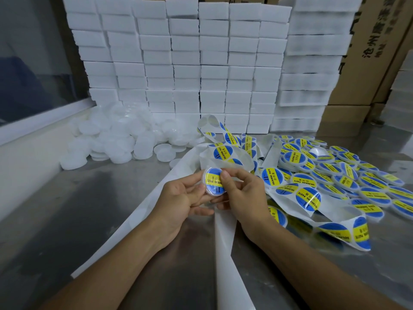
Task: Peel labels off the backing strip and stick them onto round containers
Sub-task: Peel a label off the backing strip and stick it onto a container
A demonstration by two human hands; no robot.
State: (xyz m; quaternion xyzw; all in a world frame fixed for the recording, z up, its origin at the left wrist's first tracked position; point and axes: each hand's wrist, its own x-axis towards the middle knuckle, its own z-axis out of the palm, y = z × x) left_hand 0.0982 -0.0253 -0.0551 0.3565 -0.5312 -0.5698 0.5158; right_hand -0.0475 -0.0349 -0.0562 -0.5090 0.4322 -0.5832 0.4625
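Above the steel table [67, 215], both hands hold one small round container [214, 181] while its label is smoothed on.
The left hand [178, 199] cups the rim from below; the right hand [242, 193] pinches the far edge, thumb pressing the blue-and-yellow label [212, 179] flat. The container looks light, thin, smooth plastic, likely slippery, so a rim grip suits it. The glossy backing strip [223, 242] curls limply nearby; plain white containers [116, 139] pile left, labelled containers [348, 177] right.
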